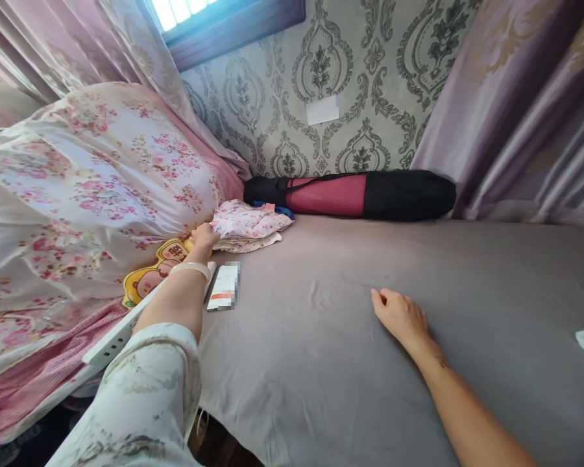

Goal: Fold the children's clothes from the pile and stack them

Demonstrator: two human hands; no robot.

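Head cam: left hand [205, 237] met one fabric pile [250, 222], nine o'clock, couldn't tell grip; right hand [401, 316] fisted loosely, four o'clock.

Left arm: one loose sleeve [141, 383], whitish, patterned in blotchy grey-green and brownish streaks, broad at the forearm, with a folded, banded cuff [182, 334]. Above the left hand [204, 236]: one smooth, rounded bangle [194, 266], pale, whitish, plain. Right arm: forearm bare for its visible length; small dark markings [442, 362] near the wrist, nature unclear. Right hand [400, 314]: bare, faint small markings across the back.
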